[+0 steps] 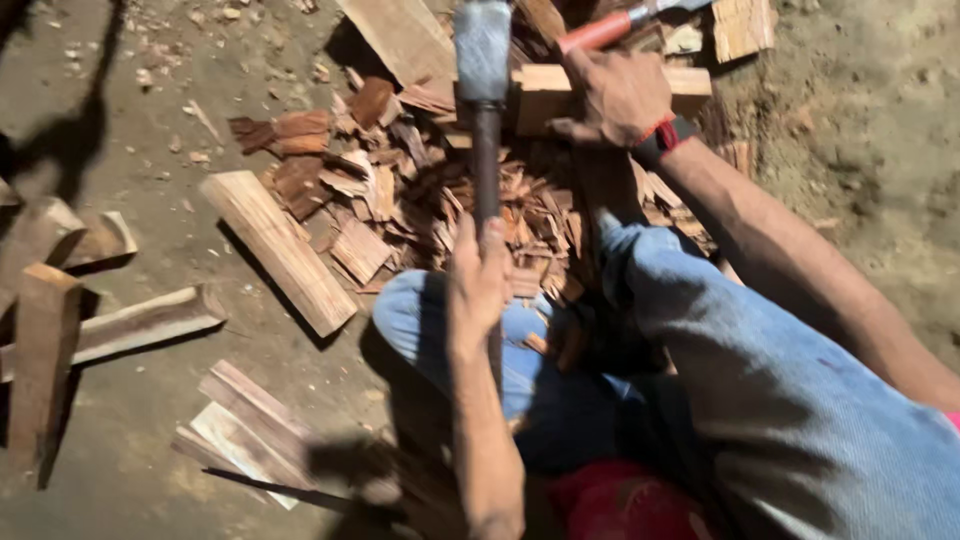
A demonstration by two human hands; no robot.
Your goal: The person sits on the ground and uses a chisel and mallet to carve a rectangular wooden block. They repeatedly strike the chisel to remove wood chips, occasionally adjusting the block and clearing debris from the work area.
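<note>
Left hand (478, 285) wrapped around raised hammer (483, 60) handle, right hand (612, 95) closed on red-handled blade (600, 32) steadying wood block (545, 92) over chip pile (440, 210) for splitting.

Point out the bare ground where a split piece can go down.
Bare dirt lies upper left, above the long plank, and far right past the right hand. Crowded: the chip pile beneath the hammer in the left hand.
</note>
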